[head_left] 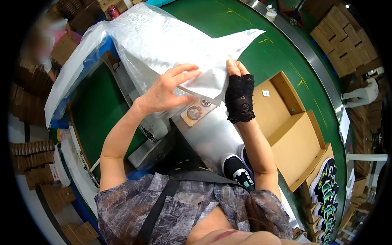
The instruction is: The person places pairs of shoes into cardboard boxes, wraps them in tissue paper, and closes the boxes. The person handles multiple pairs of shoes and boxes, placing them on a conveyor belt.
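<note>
A large sheet of white wrapping paper lay over the metal bench, its far corner pointing toward the green conveyor belt; the left hand lay spread on the sheet, fingers open and flat, pinching nothing; the right hand, in a black lace fingerless glove, pinched the sheet's folded edge between its fingertips; a small round label on an orange patch sat on the bench just below the paper; an open brown cardboard box stood at the right, beside the belt; a black and white shoe showed below the bench edge; stacked brown cartons lay beyond the belt, blurred toward the rim.
</note>
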The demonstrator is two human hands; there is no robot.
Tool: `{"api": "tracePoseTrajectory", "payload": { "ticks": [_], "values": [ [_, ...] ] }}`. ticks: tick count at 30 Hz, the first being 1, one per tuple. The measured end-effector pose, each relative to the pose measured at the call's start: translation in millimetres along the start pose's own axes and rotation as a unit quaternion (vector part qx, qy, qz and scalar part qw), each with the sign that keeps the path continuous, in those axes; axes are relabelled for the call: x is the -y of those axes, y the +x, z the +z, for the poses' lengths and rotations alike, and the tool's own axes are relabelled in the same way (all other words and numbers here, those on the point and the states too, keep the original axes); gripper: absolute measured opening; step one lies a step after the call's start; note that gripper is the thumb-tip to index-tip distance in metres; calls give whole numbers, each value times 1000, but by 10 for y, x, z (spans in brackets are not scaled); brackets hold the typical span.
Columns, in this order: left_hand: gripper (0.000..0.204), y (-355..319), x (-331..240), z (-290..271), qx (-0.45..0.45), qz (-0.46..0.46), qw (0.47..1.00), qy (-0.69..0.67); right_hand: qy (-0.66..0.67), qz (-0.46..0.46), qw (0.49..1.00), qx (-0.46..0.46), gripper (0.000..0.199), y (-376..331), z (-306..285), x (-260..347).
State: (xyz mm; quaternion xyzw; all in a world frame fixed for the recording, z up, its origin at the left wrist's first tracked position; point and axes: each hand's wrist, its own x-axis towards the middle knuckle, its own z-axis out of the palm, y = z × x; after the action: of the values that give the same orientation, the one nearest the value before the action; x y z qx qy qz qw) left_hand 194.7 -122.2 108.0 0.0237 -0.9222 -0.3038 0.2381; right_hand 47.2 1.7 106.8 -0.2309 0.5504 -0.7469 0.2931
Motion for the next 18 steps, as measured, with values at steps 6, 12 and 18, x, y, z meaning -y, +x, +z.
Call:
{"api": "tracePoseTrajectory", "payload": {
  "ticks": [6,12,18],
  "values": [
    [16,200,3,-26,30,-141,911,-385,29,16,999,1,29,43,-402,61],
    [17,612,31,-175,-211,-78,913,-340,-33,130,991,-14,15,-129,-1020,104],
    [21,1108,-660,-503,-272,208,900,-269,18,80,981,-178,15,-153,-2259,-509]
  ]
}}
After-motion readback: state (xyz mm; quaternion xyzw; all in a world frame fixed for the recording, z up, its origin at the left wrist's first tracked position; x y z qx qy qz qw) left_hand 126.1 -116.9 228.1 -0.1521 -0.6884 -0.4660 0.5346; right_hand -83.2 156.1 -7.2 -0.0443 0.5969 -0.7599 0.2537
